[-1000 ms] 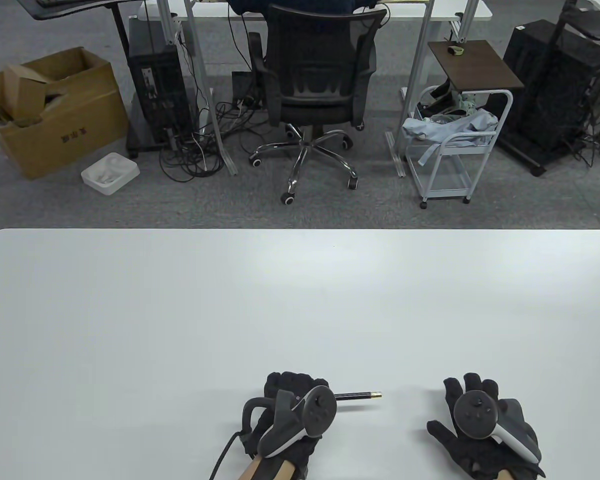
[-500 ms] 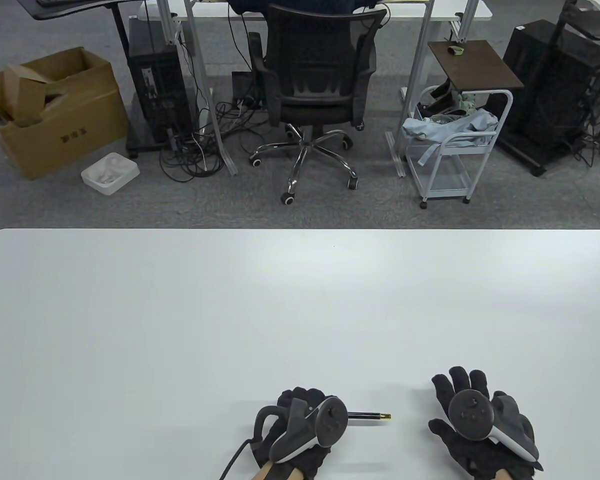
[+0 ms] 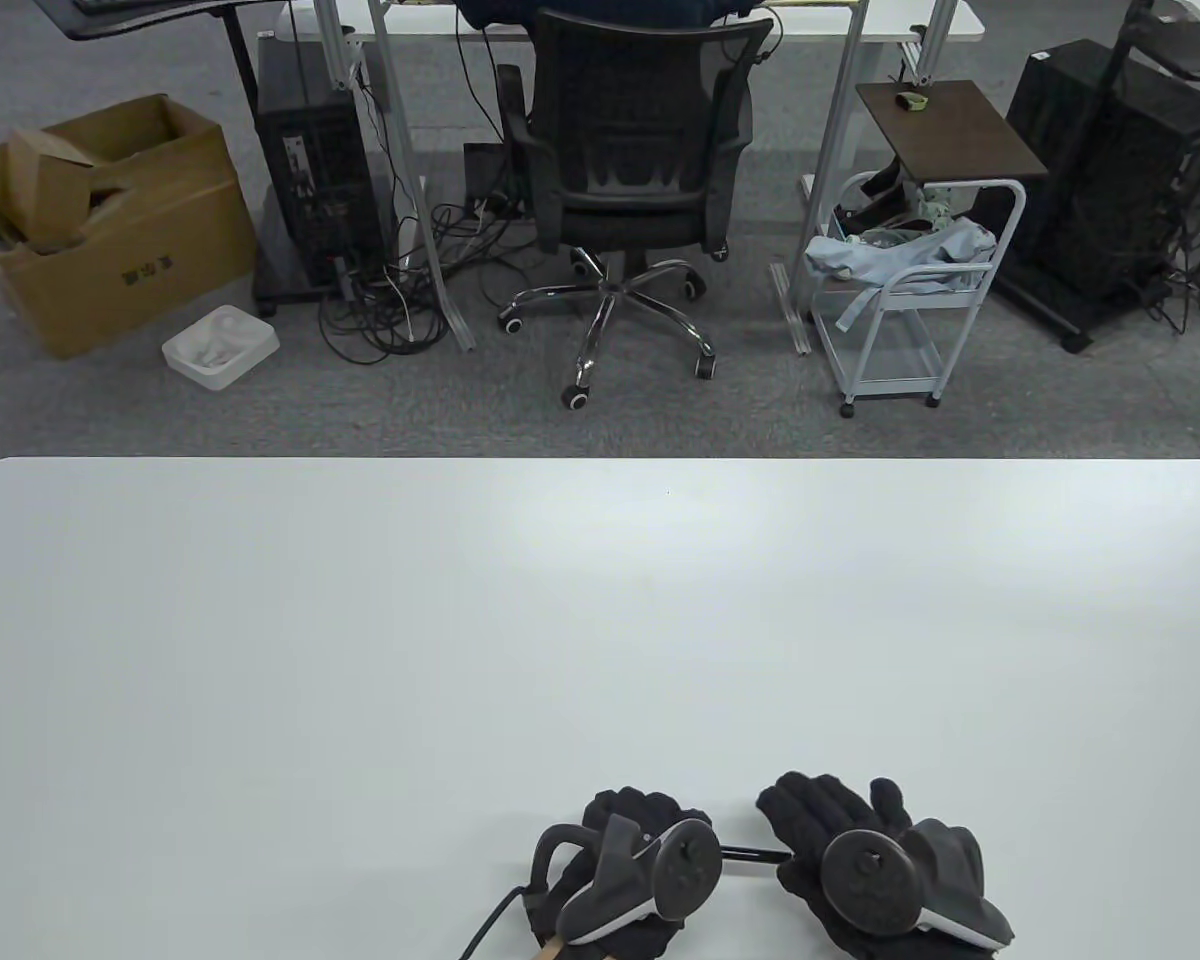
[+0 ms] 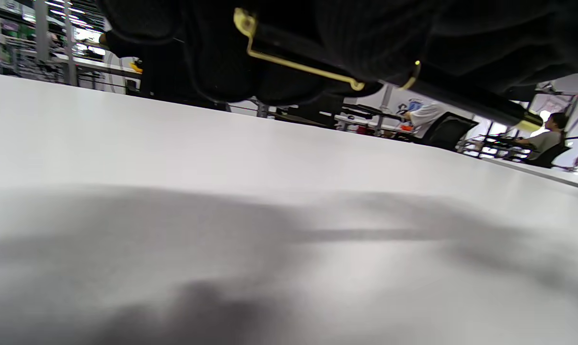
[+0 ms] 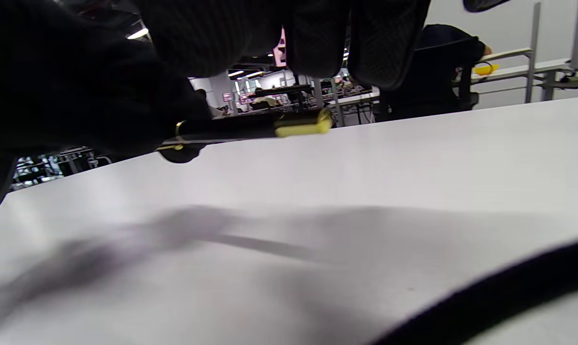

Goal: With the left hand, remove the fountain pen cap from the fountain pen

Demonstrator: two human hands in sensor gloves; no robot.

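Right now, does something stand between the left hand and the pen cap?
Nothing visible does: the left hand already grips the fountain pen at its cap, above the table; the right hand hovers over the barrel end.

From my remote seat I saw a white worktop (image 3: 360, 620), grey carpet (image 3: 110, 410) beyond it, a black office chair (image 3: 635, 180), a cardboard box (image 3: 110, 240), a white trolley (image 3: 910, 300) and tangled cables (image 3: 400, 310).

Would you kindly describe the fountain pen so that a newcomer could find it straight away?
Start at the white table and go to its near edge, where two black-gloved hands meet. The fountain pen is the thin black rod bridging the gap between the left hand and the right hand. Its gold clip and gold end set it apart from the gloves.
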